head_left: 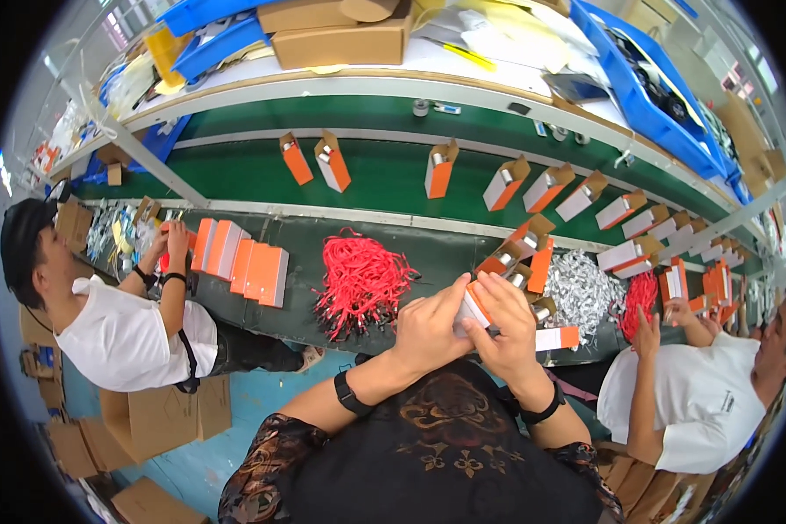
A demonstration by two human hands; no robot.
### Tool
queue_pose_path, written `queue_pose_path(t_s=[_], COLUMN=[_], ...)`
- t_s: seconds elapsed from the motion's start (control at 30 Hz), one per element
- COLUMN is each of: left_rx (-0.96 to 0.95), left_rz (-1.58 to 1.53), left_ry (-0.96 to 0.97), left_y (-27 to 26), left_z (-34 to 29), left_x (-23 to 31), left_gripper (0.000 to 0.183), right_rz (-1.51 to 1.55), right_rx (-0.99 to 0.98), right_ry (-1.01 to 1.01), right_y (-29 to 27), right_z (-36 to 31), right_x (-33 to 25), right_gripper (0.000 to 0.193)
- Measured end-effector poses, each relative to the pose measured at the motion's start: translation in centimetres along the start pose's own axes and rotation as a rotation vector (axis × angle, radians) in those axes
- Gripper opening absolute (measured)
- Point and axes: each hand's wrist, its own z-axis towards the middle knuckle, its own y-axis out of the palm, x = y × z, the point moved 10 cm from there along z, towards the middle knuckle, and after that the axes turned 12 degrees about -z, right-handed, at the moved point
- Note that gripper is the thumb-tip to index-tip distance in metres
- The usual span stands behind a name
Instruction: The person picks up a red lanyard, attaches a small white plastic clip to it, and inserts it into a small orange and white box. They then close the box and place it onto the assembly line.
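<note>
Above the front edge of the dark workbench (299,313), a small orange-and-white carton (473,307) is held between both hands. My left hand (430,328) grips it from the left with the fingers wrapped round it. My right hand (508,336) closes on it from the right, fingers lying over its top; the hands hide much of it. Just beyond and beside my right hand stand several open cartons (533,229) with metallic items inside. Another white carton with an orange end (557,338) lies right of that hand. Left of my hands is a heap of red cords (362,278) with black ends.
A pile of silvery pieces (578,293) and more red cords (640,306) lie to the right. Open cartons (441,171) line the green conveyor (375,166) behind. A shelf (341,85) crosses above. Co-workers in white (140,336) sit left and right (690,393).
</note>
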Motion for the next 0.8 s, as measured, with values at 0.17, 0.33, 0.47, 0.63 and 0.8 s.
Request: queue_pose_path(t_s=[0.17, 0.33, 0.47, 0.63, 0.8], left_rx=[0.028, 0.054, 0.064, 0.057, 0.01], left_rz=[-0.048, 0.005, 0.088, 0.05, -0.043], left_ry=[-0.075, -0.066, -0.019, -0.032, -0.108], left_y=[-0.6, -2.5, -3.5, -3.8, -3.0], left_z=[-0.3, 0.7, 0.6, -0.3, -0.7], left_x=[-1.4, -1.5, -1.3, -1.5, -1.8], left_gripper=[0.071, 0.075, 0.077, 0.081, 0.078], right_rz=[-0.06, 0.175, 0.138, 0.268, 0.305], right_rx=[-0.087, -0.035, 0.018, 0.041, 0.131], right_ry=[-0.056, 0.168, 0.117, 0.256, 0.275], right_y=[1.6, 1.6, 1.7, 3.2, 3.0], right_z=[0.6, 1.9, 2.8, 1.6, 1.1], right_x=[-0.7, 1.8, 0.6, 1.8, 2.1], right_gripper=[0.053, 0.039, 0.026, 0.022, 0.02])
